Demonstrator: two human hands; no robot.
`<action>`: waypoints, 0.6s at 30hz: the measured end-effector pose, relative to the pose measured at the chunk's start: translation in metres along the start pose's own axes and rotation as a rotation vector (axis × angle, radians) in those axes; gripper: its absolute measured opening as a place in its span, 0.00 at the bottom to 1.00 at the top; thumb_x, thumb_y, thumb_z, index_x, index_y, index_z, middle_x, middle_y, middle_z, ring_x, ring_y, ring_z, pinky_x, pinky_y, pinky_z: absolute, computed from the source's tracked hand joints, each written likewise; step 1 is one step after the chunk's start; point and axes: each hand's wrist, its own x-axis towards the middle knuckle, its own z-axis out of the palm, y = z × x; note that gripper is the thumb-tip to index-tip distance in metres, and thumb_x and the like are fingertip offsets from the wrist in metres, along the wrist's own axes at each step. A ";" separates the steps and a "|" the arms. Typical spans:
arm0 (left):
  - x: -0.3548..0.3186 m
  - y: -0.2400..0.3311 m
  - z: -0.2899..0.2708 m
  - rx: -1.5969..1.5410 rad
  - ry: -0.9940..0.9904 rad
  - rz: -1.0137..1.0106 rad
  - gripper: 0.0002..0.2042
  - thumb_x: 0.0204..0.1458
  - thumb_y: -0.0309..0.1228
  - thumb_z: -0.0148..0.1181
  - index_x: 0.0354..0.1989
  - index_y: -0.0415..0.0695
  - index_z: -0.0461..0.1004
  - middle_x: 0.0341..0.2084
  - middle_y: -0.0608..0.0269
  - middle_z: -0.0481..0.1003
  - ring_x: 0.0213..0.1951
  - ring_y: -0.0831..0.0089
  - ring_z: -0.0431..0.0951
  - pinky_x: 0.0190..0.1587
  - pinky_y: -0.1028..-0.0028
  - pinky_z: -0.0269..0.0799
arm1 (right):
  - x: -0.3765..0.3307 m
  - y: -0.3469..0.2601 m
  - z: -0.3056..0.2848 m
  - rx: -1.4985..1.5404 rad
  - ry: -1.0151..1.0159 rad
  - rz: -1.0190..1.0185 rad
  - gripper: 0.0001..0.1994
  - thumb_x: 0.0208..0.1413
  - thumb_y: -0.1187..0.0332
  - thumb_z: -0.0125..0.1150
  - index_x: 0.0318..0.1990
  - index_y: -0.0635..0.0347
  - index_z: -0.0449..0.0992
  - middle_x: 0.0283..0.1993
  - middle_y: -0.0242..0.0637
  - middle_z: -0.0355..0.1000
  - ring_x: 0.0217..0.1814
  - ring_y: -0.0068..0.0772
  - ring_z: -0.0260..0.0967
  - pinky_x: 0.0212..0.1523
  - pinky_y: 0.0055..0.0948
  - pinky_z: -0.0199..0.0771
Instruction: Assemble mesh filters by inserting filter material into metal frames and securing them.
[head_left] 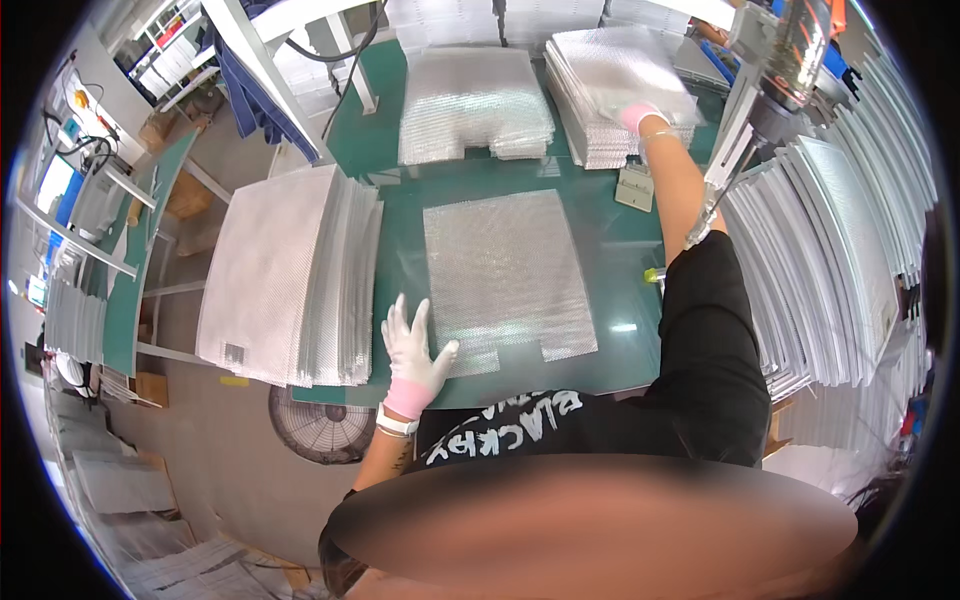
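Observation:
A single translucent, textured sheet (510,270) with a notch in its near edge lies flat on the green tabletop in front of me. My left hand (412,360), in a white glove with a pink cuff, is open with fingers spread beside the sheet's near left corner. Stretched far forward, my right hand (640,118), gloved the same way, rests at the top of the far right stack of clear sheets (625,75). Its fingers blend into the pale sheets, so their grip does not show. Left of that pile is another stack of notched sheets (475,105).
A leaning stack of white sheets (290,275) stands at the table's left edge. A small beige block (634,188) lies near my right forearm, below an overhead tool (775,110). More upright sheets (820,250) fill the right side. A round fan (320,428) is on the floor.

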 end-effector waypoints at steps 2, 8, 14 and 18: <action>-0.003 -0.001 0.001 -0.001 -0.011 0.006 0.38 0.44 0.40 0.68 0.64 0.41 0.60 0.65 0.37 0.51 0.66 0.40 0.51 0.67 0.44 0.43 | -0.014 -0.008 -0.006 0.220 0.134 0.071 0.51 0.47 0.34 0.56 0.67 0.71 0.57 0.65 0.60 0.62 0.68 0.52 0.61 0.66 0.40 0.61; 0.006 0.008 0.006 -0.384 -0.021 0.126 0.29 0.50 0.35 0.63 0.61 0.40 0.64 0.59 0.45 0.64 0.62 0.48 0.61 0.66 0.56 0.53 | -0.052 0.021 -0.038 0.931 0.751 -0.062 0.43 0.52 0.49 0.65 0.66 0.73 0.55 0.64 0.55 0.63 0.62 0.45 0.66 0.63 0.36 0.63; 0.021 0.050 0.025 -1.377 -0.335 -0.037 0.22 0.60 0.28 0.53 0.63 0.41 0.65 0.59 0.50 0.68 0.53 0.68 0.73 0.59 0.67 0.65 | -0.262 -0.030 0.016 1.150 0.430 -0.668 0.42 0.49 0.70 0.67 0.70 0.65 0.50 0.66 0.49 0.57 0.68 0.42 0.57 0.68 0.41 0.56; 0.033 0.123 0.029 -1.809 0.245 -0.182 0.21 0.59 0.24 0.54 0.62 0.39 0.66 0.47 0.56 0.75 0.36 0.79 0.73 0.42 0.77 0.70 | -0.400 -0.048 0.022 0.847 0.246 -0.759 0.41 0.40 0.63 0.70 0.65 0.62 0.61 0.63 0.54 0.57 0.63 0.54 0.59 0.62 0.47 0.62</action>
